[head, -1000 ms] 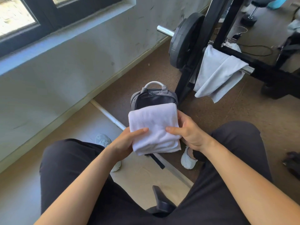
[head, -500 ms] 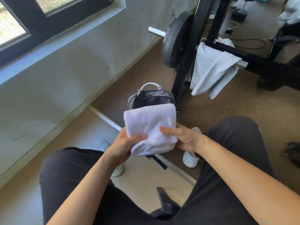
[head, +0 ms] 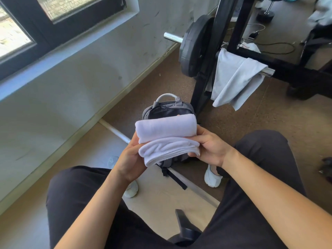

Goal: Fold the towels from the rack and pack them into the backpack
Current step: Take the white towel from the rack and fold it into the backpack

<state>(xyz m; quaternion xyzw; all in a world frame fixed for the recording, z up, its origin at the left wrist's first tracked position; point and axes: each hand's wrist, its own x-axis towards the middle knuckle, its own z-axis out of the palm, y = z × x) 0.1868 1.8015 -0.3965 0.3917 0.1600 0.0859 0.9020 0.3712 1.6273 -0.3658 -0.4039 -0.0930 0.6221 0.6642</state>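
A white towel [head: 166, 135], folded into a thick bundle, is held in front of me over my lap. My left hand [head: 131, 159] grips its left end and my right hand [head: 210, 146] grips its right end. Right behind the towel stands a grey and black backpack [head: 168, 109] on the floor with its top open and a white handle up. The towel hides the backpack's lower part. A second pale grey towel [head: 233, 78] hangs over the bar of the black weight rack [head: 239, 24] at the upper right.
A black weight plate [head: 194, 45] sits on the barbell sleeve beside the hanging towel. The wall and window run along the left. A white floor strip [head: 115, 131] crosses under the backpack. My white shoes [head: 212, 177] flank it. Cables and a dumbbell lie beyond the rack.
The white towel has been folded over once more, from a flat rectangle into a shorter, thicker bundle. Both hands shifted onto its ends and raised it slightly.
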